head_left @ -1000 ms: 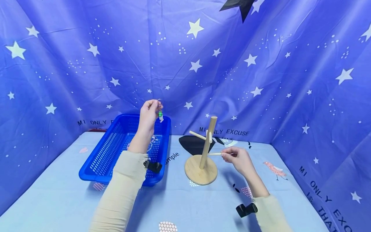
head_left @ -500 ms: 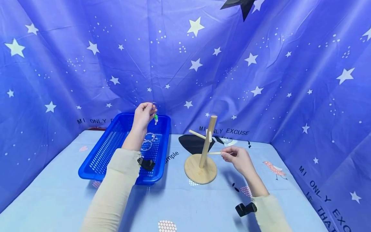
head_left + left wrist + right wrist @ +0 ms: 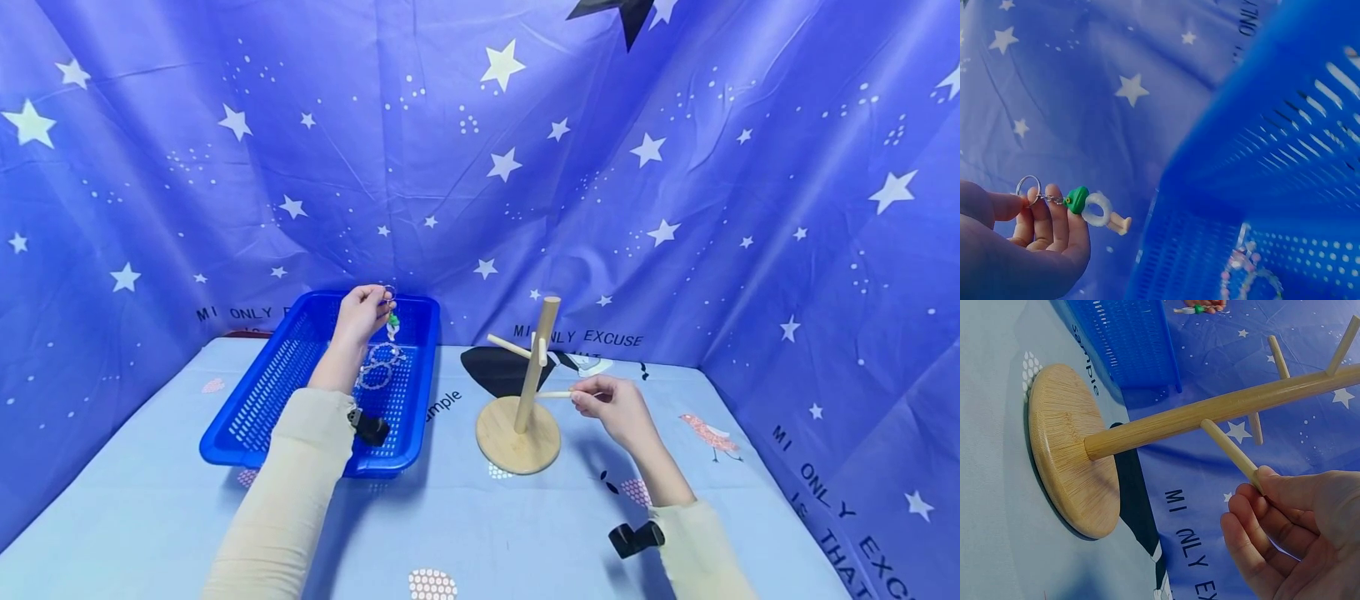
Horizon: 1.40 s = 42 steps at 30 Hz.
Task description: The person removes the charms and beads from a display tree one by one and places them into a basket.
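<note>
Over the far part of a blue plastic basket, my left hand pinches the metal ring of a keychain. Its green top, white ring and small feet-like end dangle from a short chain. Below it, beaded bracelets lie in the basket. My right hand pinches the end of a peg on a wooden stand, between thumb and index finger. This stand is upright, with a round base and several pegs on its post.
The stand is to the right of the basket on a light blue patterned cloth. Purple-blue star curtains close off the back and both sides. A black strap device sits on each wrist.
My left hand has moved left and down with the keychain, lower over the basket, and more of the bracelets shows. The right hand keeps its pinch on the peg.
</note>
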Each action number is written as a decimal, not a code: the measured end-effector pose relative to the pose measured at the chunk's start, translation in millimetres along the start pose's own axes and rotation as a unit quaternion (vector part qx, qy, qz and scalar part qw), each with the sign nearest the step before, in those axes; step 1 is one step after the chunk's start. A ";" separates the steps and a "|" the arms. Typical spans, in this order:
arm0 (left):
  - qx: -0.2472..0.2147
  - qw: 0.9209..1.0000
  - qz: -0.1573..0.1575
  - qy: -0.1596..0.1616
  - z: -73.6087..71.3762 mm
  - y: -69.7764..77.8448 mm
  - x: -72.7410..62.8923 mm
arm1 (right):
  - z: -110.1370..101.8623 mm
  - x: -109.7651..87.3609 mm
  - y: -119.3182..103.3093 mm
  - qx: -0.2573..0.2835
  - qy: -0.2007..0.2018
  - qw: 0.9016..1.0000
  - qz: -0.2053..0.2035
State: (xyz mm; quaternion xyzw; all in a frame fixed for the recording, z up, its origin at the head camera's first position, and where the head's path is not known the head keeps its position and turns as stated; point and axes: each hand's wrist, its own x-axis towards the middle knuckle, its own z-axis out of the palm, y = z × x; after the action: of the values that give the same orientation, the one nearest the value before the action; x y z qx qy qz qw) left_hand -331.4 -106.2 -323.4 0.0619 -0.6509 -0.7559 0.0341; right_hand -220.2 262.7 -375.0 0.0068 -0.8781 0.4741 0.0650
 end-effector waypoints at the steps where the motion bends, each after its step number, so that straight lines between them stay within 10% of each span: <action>1: 0.008 1.000 -0.004 -0.001 -1.7 -2.6 1.2 | 0.2 0.2 0.0 0.000 0.000 1.000 -0.001; 14: 0.140 0.989 -0.004 -0.040 -8.1 -30.3 14.1 | -0.7 0.7 0.2 0.006 -0.006 1.000 0.002; 35: 0.322 0.932 -0.065 -0.155 -11.1 -57.6 23.1 | -0.8 1.2 -0.4 0.010 -0.011 1.000 0.007; 42: 0.337 0.925 -0.068 -0.159 -12.3 -59.9 22.4 | 0.1 1.8 -0.8 0.015 -0.009 1.000 0.010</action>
State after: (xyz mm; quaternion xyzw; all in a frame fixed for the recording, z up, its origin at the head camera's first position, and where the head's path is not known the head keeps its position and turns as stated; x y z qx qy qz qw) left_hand -350.2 -112.2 -385.5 -0.0067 -0.8586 -0.4920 -0.1442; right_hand -221.9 262.2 -374.2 0.0028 -0.8716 0.4874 0.0521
